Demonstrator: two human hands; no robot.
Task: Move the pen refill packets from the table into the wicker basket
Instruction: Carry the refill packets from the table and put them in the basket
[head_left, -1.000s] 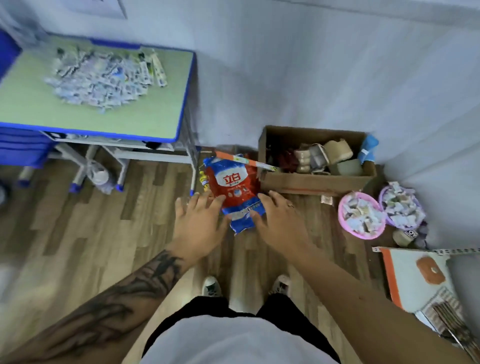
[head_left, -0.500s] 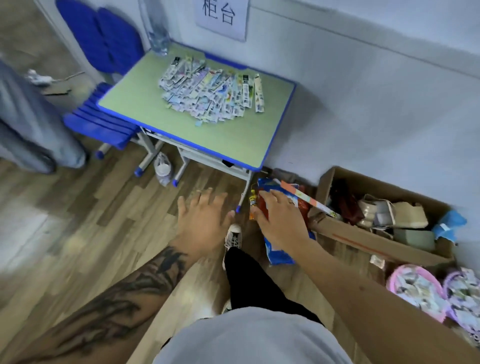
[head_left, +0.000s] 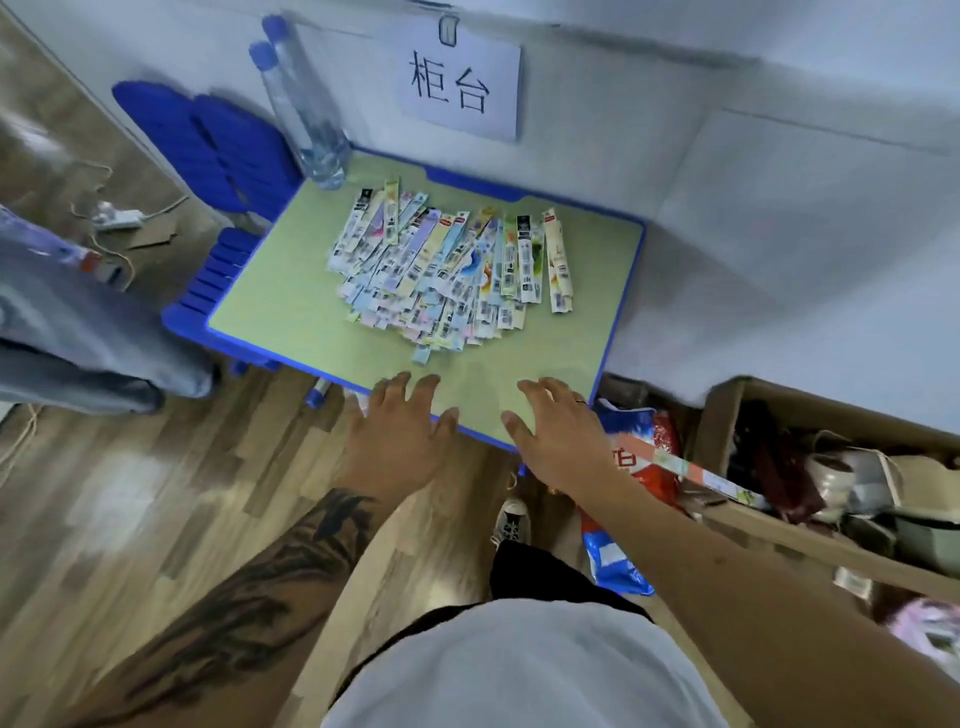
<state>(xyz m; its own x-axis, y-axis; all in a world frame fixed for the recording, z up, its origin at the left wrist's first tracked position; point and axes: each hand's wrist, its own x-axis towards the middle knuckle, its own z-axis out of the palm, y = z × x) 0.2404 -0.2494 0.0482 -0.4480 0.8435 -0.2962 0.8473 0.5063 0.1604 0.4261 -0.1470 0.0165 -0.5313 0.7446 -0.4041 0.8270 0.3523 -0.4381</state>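
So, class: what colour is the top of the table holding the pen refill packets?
Pale green, with a blue rim, on the table; the head view shows it.

A small pale green tabletop (head_left: 291, 306) with a blue rim stands against a white wall. A heap of pen refill packets (head_left: 447, 270), long narrow paper strips fanned and overlapping, lies near its middle. Beyond the heap, at the far left corner, stands a clear plastic bottle (head_left: 311, 130) with a blue cap. Nearer than the heap, the surface is bare green.
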